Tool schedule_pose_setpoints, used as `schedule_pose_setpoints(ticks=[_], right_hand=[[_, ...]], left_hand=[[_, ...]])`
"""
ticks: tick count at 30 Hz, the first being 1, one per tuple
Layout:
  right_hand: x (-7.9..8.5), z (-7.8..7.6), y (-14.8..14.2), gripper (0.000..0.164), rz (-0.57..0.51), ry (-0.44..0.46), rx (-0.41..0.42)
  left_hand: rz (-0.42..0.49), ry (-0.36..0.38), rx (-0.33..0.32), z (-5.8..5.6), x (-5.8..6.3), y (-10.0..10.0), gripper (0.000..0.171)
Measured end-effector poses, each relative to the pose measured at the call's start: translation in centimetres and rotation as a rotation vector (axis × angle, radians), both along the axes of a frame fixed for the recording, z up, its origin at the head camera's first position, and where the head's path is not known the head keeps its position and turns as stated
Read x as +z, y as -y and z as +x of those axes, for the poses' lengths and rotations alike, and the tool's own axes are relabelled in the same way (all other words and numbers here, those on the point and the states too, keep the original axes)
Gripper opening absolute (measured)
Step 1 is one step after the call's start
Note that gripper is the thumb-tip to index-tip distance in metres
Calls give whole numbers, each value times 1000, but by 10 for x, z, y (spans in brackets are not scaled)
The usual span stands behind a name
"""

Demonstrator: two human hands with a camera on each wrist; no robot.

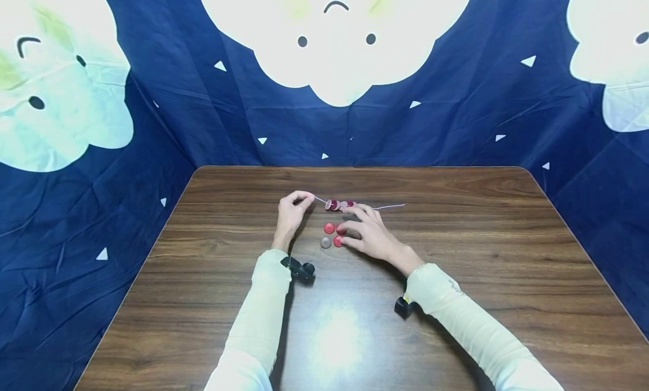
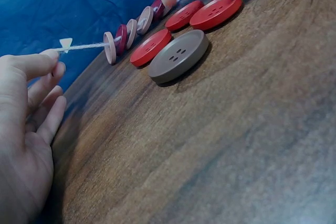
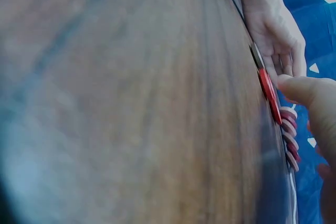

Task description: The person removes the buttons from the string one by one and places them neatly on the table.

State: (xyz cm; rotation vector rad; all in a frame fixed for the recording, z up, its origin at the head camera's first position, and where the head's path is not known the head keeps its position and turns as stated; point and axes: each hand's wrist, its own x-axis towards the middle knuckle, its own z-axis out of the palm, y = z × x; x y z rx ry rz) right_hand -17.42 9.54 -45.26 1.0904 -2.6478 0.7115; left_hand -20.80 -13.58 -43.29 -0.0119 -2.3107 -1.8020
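While the left hand (image 1: 290,217) pinched the string (image 2: 89,46), the right hand (image 1: 375,234) held its fingers parted over the red buttons (image 2: 215,12), contact unclear. The strung buttons (image 1: 332,205) lay between both hands, toward the far edge of the table (image 1: 487,256), which stretched wide either side.

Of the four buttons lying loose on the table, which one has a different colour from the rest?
The grey button, at the group's lower left in the head view; the other three buttons are red.
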Motion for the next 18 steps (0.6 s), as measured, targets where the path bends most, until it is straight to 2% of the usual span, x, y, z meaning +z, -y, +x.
schedule_pose_setpoints(ticks=[9,15,18], right_hand=[[-1,-16,-7,25,-98,26,-187],[-5,-29,-9,32,-82,67,-336],[-6,-33,-8,36,-69,85,-382]], left_hand=[[-3,8,7,-1,-1,1,16],[0,4,12,0,-1,0,17],[3,1,9,0,-1,0,17]])
